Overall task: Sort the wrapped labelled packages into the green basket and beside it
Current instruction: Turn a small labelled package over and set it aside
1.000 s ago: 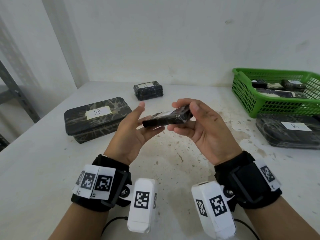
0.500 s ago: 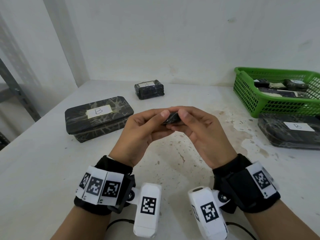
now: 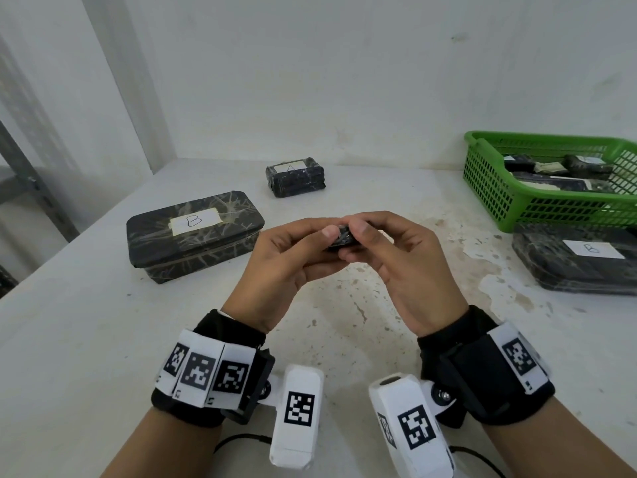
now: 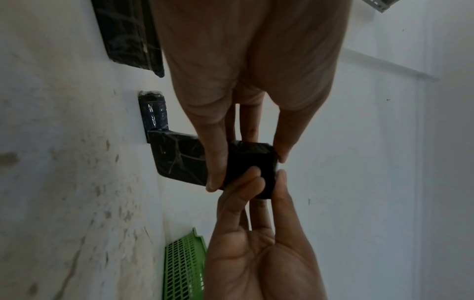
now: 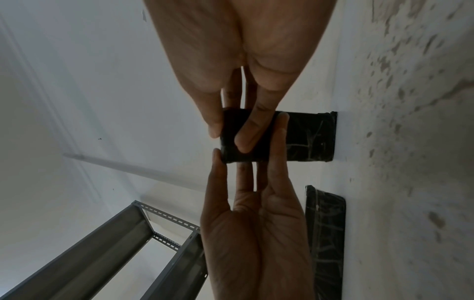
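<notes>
A small black wrapped package (image 3: 340,237) is held above the middle of the table, mostly hidden behind my fingers in the head view. My left hand (image 3: 327,246) pinches its left end between thumb and fingers. My right hand (image 3: 358,244) pinches the right end the same way. The left wrist view shows the package (image 4: 252,155) end-on between both thumbs, and the right wrist view shows it (image 5: 231,154) too. No label shows on it. The green basket (image 3: 482,174) stands at the far right with several wrapped packages inside.
A large black package marked B (image 3: 193,232) lies on the left. A smaller one marked A (image 3: 294,175) sits near the back wall. Another B package (image 3: 579,260) lies in front of the basket. A grey metal shelf frame (image 5: 143,239) stands off the table's left.
One second ago my right hand held the package flat with its top showing and my left hand lay open beside it. Both hands now pinch it, turned end-on.
</notes>
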